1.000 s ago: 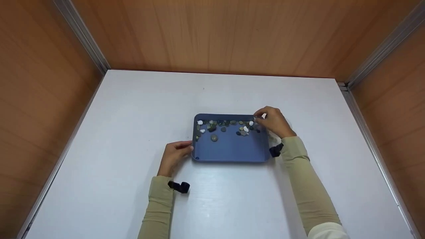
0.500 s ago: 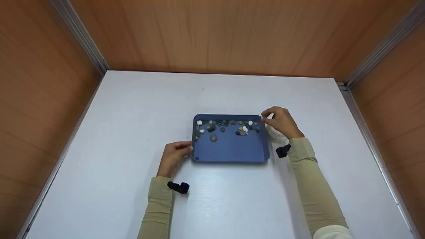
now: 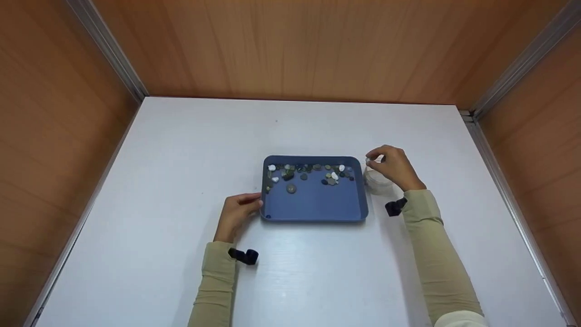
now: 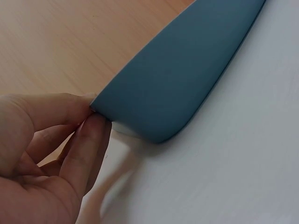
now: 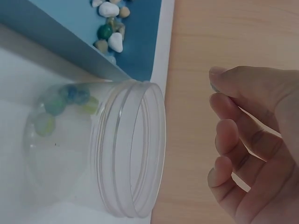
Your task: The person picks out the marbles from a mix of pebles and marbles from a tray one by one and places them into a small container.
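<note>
A blue tray [image 3: 317,204] lies on the table with pebbles [image 3: 334,175] and glass marbles [image 5: 105,31] in it. My left hand [image 3: 237,215] pinches the rim at its left side between thumb and fingers. Right of the tray stands a clear plastic jar [image 5: 131,154], its mouth uncovered. Several green, blue and yellowish marbles [image 5: 55,103] lie at its bottom. Above the jar, my right hand [image 3: 394,167] pinches a small glassy marble [image 3: 367,160] between thumb and index finger. Fingertips hide most of that marble; its colour is hard to tell.
The white table [image 3: 204,150] has wood-grain panels [image 3: 281,50] behind it and at both sides. Inside the tray, most stones lie along the far wall. One round grey stone [image 3: 291,188] sits nearer the middle, and a dark piece [image 3: 268,216] is in the near left corner.
My right hand has moved right, from the tray's far right corner to above the jar, carrying the marble. More of the jar shows now. The left hand keeps its place at the tray.
</note>
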Available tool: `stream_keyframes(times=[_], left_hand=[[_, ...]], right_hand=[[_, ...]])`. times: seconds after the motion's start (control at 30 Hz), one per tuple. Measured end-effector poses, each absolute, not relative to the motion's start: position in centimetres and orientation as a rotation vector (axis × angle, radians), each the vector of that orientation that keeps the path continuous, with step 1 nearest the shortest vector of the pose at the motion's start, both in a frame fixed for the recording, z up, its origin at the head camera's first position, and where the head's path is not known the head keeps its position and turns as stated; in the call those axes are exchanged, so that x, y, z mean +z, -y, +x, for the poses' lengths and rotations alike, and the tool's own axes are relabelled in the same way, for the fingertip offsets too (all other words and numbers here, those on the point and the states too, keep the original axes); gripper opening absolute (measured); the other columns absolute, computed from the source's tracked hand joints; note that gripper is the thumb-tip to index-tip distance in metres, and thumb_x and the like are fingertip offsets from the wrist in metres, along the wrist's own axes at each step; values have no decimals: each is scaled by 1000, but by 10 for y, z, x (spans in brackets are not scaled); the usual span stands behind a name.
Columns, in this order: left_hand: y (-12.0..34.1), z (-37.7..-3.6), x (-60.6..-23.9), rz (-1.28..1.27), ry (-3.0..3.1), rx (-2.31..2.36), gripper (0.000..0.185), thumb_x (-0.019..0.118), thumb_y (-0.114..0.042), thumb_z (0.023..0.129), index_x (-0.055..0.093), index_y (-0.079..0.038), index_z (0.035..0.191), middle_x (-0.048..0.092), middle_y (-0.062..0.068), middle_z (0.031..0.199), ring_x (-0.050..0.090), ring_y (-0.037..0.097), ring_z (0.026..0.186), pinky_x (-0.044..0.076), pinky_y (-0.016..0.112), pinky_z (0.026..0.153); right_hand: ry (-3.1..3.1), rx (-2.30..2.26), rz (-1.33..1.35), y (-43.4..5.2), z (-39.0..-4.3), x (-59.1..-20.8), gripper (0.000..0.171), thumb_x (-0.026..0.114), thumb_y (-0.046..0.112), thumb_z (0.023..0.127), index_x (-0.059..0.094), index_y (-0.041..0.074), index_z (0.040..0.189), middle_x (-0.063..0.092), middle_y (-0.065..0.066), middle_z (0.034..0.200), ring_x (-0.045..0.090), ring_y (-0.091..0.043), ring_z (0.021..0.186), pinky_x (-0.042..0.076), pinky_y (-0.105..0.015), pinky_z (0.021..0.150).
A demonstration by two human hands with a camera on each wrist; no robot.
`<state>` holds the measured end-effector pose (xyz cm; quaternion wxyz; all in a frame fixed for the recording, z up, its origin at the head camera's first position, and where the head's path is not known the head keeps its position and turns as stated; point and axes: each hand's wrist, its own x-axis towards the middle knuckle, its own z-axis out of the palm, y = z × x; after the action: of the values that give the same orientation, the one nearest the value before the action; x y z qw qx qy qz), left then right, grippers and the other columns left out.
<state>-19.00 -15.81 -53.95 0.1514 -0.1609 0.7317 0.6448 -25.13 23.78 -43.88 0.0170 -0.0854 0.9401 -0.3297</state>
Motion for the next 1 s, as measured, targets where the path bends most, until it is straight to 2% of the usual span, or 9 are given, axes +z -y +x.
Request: stream_keyframes(times=[0.23,0.47,1.0], left_hand=[[159,-190,-540,-463,-2087,1870,30,73,-11,83,71,-7,113,67,12,118,62,19,104,52,32,91],[159,-190,-540,-464,-2090,1883,30,73,-9,83,71,-6,112,67,12,115,63,17,99,53,29,87],[158,-189,-540,-457,-2090,1870,30,73,-11,83,71,-7,113,67,12,116,62,20,103,52,32,89]], right_hand=[[-2929,-1023,-259,-245,-249,-437,23,66,10,90,69,-1,110,66,-19,108,59,-29,86,49,-38,74],[-2948,-1008,-274,-254,-245,-437,23,65,11,90,69,0,111,67,-17,106,58,-25,82,48,-33,69],[-2959,-995,-222,-264,-244,-438,23,67,11,89,69,1,109,67,-19,106,61,-30,86,48,-33,69]])
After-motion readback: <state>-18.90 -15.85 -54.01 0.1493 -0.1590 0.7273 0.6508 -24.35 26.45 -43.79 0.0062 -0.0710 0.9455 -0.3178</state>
